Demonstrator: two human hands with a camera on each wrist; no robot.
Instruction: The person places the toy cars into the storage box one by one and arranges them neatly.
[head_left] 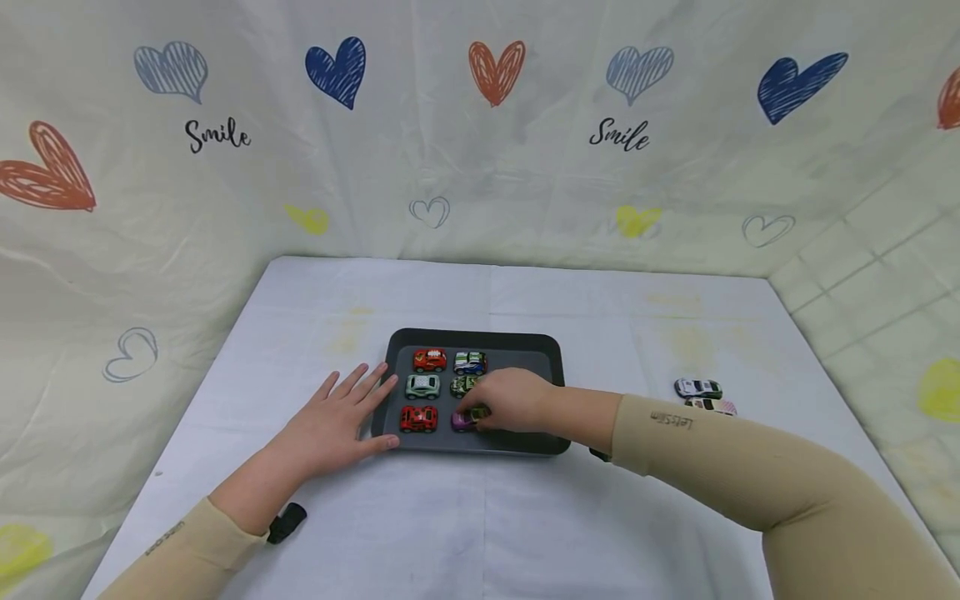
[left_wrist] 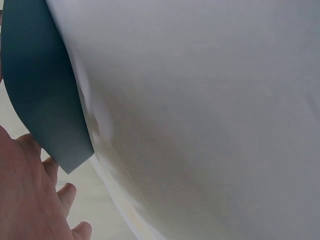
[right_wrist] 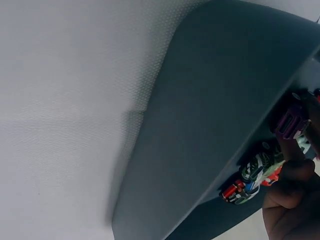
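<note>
A dark grey tray (head_left: 513,444) lies on the white table with several small toy cars standing inside in two columns. At the front of the right column, my right hand (head_left: 517,400) pinches a purple and green toy car (head_left: 465,419) from above. The right wrist view shows this purple car (right_wrist: 291,122) between the fingers, low at the tray floor. Behind it, a green patterned car (head_left: 461,386) is partly covered by the hand. My left hand (head_left: 337,425) lies with spread fingers at the tray's left edge, its fingertips touching the rim. The left column holds a red car (head_left: 418,419), a mint-green car (head_left: 422,387) and another red car (head_left: 430,360).
A white and blue car (head_left: 470,362) stands at the back of the right column. Outside the tray to the right, a silver-white car (head_left: 697,388) and a pink-white car (head_left: 712,406) sit close together. A heart-printed cloth (head_left: 450,150) hangs behind the table.
</note>
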